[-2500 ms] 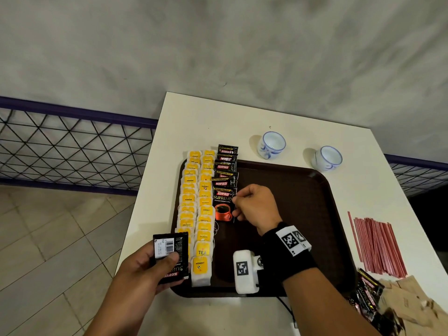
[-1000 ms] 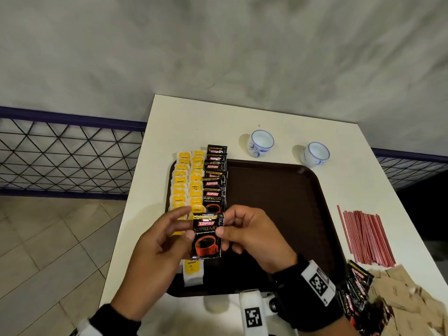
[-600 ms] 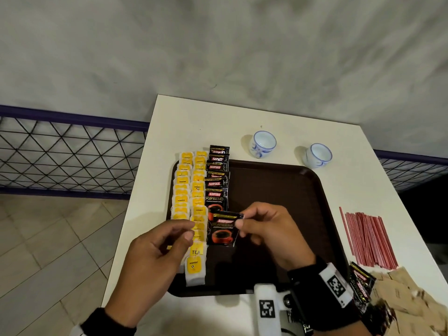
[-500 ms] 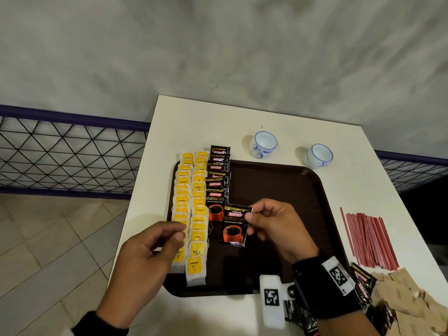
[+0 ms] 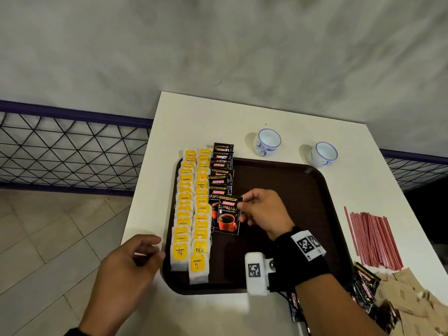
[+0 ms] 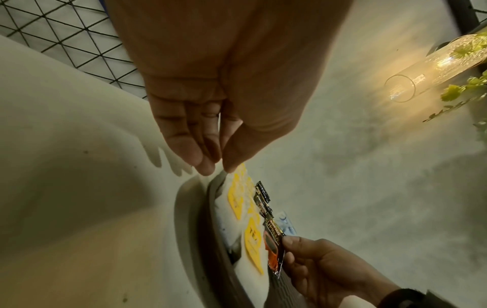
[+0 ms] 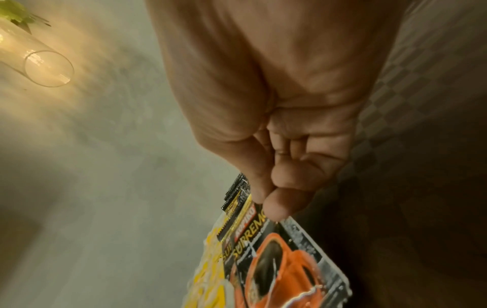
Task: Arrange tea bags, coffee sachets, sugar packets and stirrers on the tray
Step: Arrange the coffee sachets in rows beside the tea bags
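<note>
My right hand point(image 5: 242, 206) pinches the top right corner of a black coffee sachet point(image 5: 228, 215) with a red cup on it, held just over the dark brown tray point(image 5: 291, 190). It overlaps the near end of the coffee sachet row point(image 5: 221, 173). Two rows of yellow-tagged tea bags point(image 5: 192, 209) fill the tray's left side. My left hand point(image 5: 148, 251) hovers by the tray's left front corner, fingers loosely curled, holding nothing. The right wrist view shows thumb and forefinger on the sachet point(image 7: 279, 262). The left wrist view shows my empty left hand point(image 6: 213, 166).
Red stirrers point(image 5: 373, 238) lie on the white table point(image 5: 194, 122) right of the tray. Brown sugar packets point(image 5: 412, 301) and loose coffee sachets point(image 5: 363, 284) are piled at the front right. Two small blue-and-white cups point(image 5: 266, 141) stand behind the tray. A wire fence point(image 5: 68, 151) runs on the left.
My left hand passed the sachet to my right hand, let go and drew back to the tray's front left corner. My right hand carried the sachet up to the coffee row.
</note>
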`<state>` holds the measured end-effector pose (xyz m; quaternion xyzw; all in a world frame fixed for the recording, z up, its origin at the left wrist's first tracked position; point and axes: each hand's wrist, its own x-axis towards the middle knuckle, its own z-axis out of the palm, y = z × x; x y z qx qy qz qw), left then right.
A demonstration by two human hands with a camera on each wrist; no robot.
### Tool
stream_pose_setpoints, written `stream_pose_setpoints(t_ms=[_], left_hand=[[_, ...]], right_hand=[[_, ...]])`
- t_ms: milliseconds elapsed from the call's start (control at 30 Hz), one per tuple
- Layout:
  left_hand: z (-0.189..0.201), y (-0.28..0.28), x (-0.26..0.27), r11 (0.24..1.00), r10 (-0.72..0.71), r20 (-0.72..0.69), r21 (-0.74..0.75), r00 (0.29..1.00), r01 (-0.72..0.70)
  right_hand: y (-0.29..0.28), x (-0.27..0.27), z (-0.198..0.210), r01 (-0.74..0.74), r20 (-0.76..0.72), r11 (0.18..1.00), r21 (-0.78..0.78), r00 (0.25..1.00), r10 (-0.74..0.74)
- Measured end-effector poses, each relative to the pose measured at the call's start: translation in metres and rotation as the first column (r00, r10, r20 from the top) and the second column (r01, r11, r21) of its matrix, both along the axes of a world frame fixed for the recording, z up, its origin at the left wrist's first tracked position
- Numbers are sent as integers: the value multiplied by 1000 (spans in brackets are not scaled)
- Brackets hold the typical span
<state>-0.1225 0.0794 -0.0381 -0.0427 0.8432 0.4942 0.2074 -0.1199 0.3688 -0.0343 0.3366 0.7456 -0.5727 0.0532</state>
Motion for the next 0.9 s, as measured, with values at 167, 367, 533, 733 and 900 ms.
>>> stream_pose_setpoints(t_ms=[167, 367, 533, 733, 900], left_hand=[[-1, 1, 2, 997, -51, 33, -52, 998, 52], [-5, 1, 1, 995, -72, 17, -68, 997, 73], [-6, 2, 2, 996, -74, 10, -59, 997, 74], [-7, 0, 2, 996, -77, 9, -35, 997, 77], [-6, -1, 2, 997, -71, 24, -18, 997, 71]], right_hand=[[-5, -3, -2, -23, 11, 998, 60, 1000, 23], [-9, -9, -5, -10, 18, 998, 60, 1000, 9], [-14, -11, -6, 5, 27, 999, 48, 1000, -6], [-17, -10, -7, 22, 36, 1000, 17, 999, -22], [-16, -9, -5, 56, 49, 998, -19, 997, -55]])
